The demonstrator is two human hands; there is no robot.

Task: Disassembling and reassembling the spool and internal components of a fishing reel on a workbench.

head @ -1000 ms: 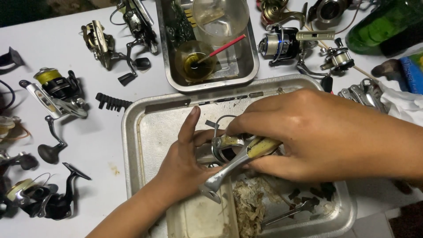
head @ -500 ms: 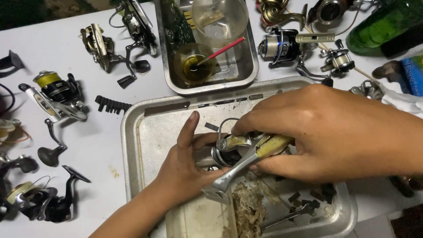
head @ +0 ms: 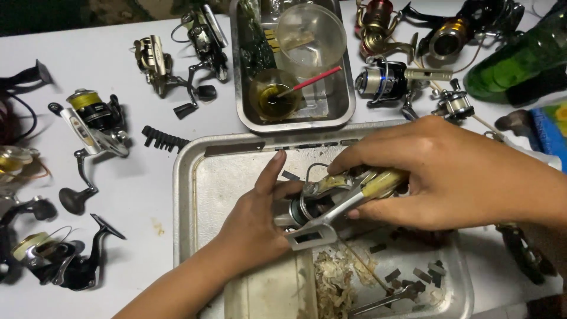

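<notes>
Head view showed a silver-and-gold reel (head: pixel 331 198) held over the tray (head: pixel 195 177), clasped between both hands. From below, the left hand (head: pixel 257 221) cupped its body in a closed grip, forefinger raised. From above, the right hand (head: pixel 449 174) had its grip closed on the reel's gold end. Small dark parts and pale debris lay in the tray's near corner. Behind it stood a steel pan (head: pixel 345 109) with a clear cup (head: pixel 311 38) and an oil dish (head: pixel 273 94). Other reels (head: pixel 97 121) lay about the white table (head: pixel 118 59); a green bottle (head: pixel 520 62) and a blue packet (head: pixel 549 130) sat far right.

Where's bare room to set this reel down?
Bare tray floor lies left of the left hand. Bare table lies between the tray and the yellow-spooled reel. The debris pile and top-right reels crowd the rest.
</notes>
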